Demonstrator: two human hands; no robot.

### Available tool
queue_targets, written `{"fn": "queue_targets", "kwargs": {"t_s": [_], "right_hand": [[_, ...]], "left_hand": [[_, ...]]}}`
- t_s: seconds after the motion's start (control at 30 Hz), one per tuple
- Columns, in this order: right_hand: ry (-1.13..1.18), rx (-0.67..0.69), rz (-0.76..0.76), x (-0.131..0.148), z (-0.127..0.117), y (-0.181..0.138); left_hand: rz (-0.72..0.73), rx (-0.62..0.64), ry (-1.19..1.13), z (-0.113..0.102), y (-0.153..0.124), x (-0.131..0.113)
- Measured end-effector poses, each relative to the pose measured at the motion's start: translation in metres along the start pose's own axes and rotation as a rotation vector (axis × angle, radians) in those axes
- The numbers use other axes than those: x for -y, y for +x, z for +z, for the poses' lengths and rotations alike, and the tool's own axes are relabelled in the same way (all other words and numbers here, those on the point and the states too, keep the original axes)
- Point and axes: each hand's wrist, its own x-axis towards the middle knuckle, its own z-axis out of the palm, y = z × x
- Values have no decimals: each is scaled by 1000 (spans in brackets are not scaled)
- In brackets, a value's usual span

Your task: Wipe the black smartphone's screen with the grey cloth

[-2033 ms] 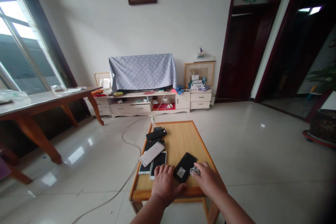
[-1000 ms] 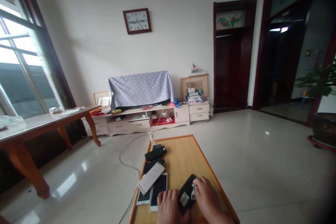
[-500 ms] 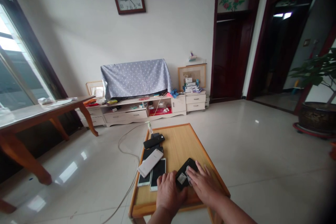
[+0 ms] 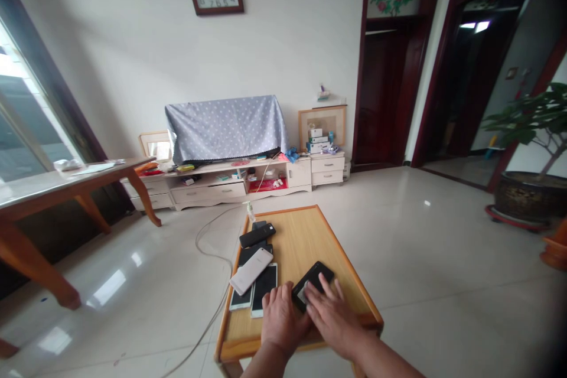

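Observation:
A black phone (image 4: 318, 274) lies face down near the front right of a small wooden table (image 4: 305, 233). My left hand (image 4: 280, 319) rests on the table with its thumb and fingers closed against the phone's near left edge. My right hand (image 4: 333, 314) lies flat on the phone's near end, fingers spread. Whether anything is under its palm is hidden.
Several other phones lie stacked along the table's left side: a pale one (image 4: 250, 263) on top and a black one (image 4: 257, 235) behind. A small bottle (image 4: 250, 211) stands at the far corner. A cable (image 4: 208, 251) runs over the floor at the left. A potted plant (image 4: 518, 201) stands at the right.
My right hand has slid left over the black phone and flattened, and the small white wad seen under its fingers before no longer shows. My view rose and then dropped back.

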Motion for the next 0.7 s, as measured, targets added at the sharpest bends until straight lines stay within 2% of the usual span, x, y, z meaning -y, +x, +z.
{"fn": "queue_targets", "kwargs": {"t_s": [0.07,0.13,0.3,0.37,0.57,0.63,0.7], "right_hand": [[32,41,-110,11,2,-1],[12,43,-105,8,-1,4],[-122,-64,241,-27,-20,25],[-129,-74,268,-26,-18,27],[-9,19,-51,14,7,22],[-49,-23,22,7,4,26],[-106,-83,187,-9,-5,34]], "left_hand": [[-5,13,-7,1,1,2],[-10,18,-5,0,1,3],[-20,38,5,-6,0,-3],[-30,54,5,-9,0,-4],[-24,29,-8,-7,0,-2],[-24,24,-17,-6,0,-1],[-24,21,-26,-7,0,-2]]}}
